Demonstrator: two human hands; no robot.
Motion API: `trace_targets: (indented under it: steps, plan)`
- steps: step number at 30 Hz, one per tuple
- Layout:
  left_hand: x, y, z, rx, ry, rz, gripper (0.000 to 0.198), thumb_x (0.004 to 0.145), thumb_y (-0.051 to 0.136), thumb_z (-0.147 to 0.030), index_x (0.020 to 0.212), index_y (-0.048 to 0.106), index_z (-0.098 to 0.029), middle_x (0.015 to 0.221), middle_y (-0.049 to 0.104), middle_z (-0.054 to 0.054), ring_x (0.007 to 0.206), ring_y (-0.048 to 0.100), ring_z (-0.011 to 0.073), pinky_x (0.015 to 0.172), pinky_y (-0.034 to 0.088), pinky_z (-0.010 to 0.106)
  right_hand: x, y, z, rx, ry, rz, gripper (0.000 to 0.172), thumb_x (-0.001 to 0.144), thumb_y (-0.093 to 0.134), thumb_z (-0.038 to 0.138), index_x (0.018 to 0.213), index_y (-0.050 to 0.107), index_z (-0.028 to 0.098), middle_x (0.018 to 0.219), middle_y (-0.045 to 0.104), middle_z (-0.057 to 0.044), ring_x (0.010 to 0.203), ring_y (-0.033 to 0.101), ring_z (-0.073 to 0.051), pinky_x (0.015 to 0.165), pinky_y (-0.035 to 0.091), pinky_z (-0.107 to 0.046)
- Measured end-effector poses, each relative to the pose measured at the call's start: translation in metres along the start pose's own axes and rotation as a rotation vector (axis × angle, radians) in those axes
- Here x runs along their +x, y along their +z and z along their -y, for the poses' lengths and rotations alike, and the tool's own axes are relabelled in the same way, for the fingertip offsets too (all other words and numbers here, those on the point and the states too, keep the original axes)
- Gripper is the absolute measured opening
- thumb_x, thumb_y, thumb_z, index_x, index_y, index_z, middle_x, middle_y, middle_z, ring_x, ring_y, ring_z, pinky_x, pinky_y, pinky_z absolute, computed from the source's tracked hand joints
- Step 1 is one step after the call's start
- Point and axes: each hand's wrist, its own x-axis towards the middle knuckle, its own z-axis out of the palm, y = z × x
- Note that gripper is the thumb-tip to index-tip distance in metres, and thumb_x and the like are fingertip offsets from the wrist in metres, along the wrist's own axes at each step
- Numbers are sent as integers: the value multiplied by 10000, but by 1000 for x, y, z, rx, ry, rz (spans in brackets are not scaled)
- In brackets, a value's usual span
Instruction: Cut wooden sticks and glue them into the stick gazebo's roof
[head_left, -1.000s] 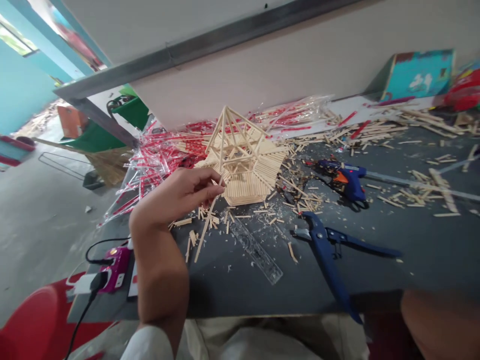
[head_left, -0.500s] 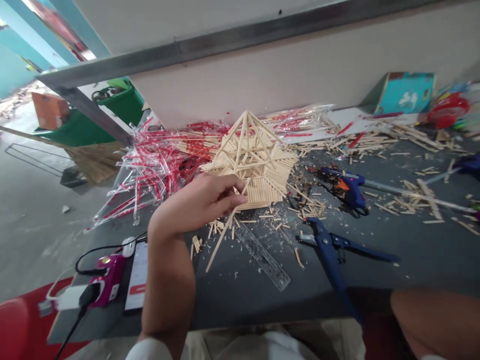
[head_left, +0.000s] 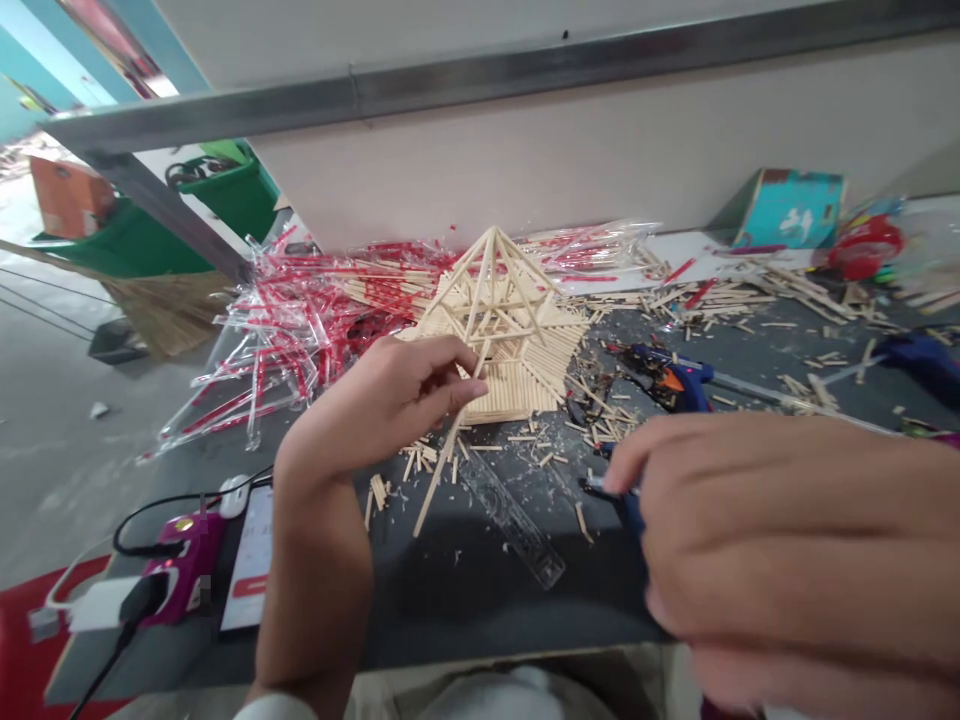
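Observation:
My left hand (head_left: 420,388) is closed in a pinch, thumb against fingers, on a thin wooden stick (head_left: 437,487). The stick slants in front of a model made of wooden sticks (head_left: 517,385), which has an open pyramid frame on top and a flat slatted base. Close to the camera, my right hand (head_left: 787,550) is slightly blurred and bent over the blue hand cutter (head_left: 632,515), covering most of it. Its fingertips are largely hidden, so its grip cannot be made out. A clear plastic ruler (head_left: 514,515) lies between my hands.
Red-and-clear plastic wrappers (head_left: 289,340) pile up at the left back. A blue glue gun (head_left: 686,385) lies at the right, among cut stick pieces. A pink power adapter (head_left: 184,565) and a phone (head_left: 247,570) are at the left edge. A wall panel (head_left: 525,160) stands behind.
My right hand has come in from the lower right and now covers most of the cutter. My left hand keeps its pinch on the stick. The view has shifted slightly.

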Motion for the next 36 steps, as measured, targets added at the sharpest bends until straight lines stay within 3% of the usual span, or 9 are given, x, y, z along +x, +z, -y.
trace_targets:
  steps: [2,5,9,11,14,17,22,31,36]
  plan:
    - [0,4,-2,-22,10,-67,186,1009,642,-358,971,673,-178,678,657,-32,576,585,73,568,446,191,20,-14,-7,-95,64,70,144,1048,567,330,1028,706,300,889,757,10,849,693,-148,871,532,-292]
    - [1,11,-5,-118,1,-215,179,983,683,-371,979,691,-192,675,643,-29,546,580,74,526,452,195,36,-9,-16,-76,224,127,179,1017,622,352,918,746,269,879,759,6,830,687,-163,764,494,-284]
    - [5,22,-7,-272,-17,-448,190,964,711,-385,973,666,-201,704,661,-12,526,599,83,498,497,203,57,11,-29,29,424,-44,220,1008,617,398,969,744,223,792,745,12,678,638,-125,682,421,-264]
    - [9,26,-6,-289,-15,-563,204,967,711,-401,987,657,-205,716,675,-6,512,602,80,479,499,198,68,20,-35,42,456,-51,231,1005,616,402,1011,725,198,749,725,5,638,601,-122,644,372,-265]
    - [16,32,-3,-272,-12,-669,228,977,698,-431,1013,655,-210,706,674,-8,486,583,73,451,474,193,76,30,-41,37,436,-43,258,1020,570,350,851,661,178,714,681,-9,604,525,-110,604,307,-267]
    - [24,41,-2,-206,-30,-675,251,981,685,-447,1044,669,-205,735,697,0,506,585,75,477,477,201,77,35,-48,0,452,-48,285,1013,515,276,755,589,179,681,640,-21,584,475,-110,595,280,-276]
    - [31,53,-6,10,-35,-725,309,927,745,-420,1138,707,-198,858,747,9,607,592,77,630,515,221,75,37,-59,-61,538,-51,276,1003,457,256,777,596,179,700,653,-53,616,523,-140,607,299,-283]
    - [32,54,-9,140,-58,-688,199,954,696,-345,1077,765,-204,629,664,-40,529,543,83,607,453,236,82,37,-68,-6,594,-32,328,1022,419,299,753,570,186,733,677,-66,609,539,-142,601,321,-288]
    - [32,55,-5,203,-50,-706,216,954,693,-385,932,796,-197,628,683,-18,541,551,90,602,436,233,84,38,-71,-19,618,-14,318,1021,433,309,754,556,188,741,683,-70,608,544,-141,606,324,-291]
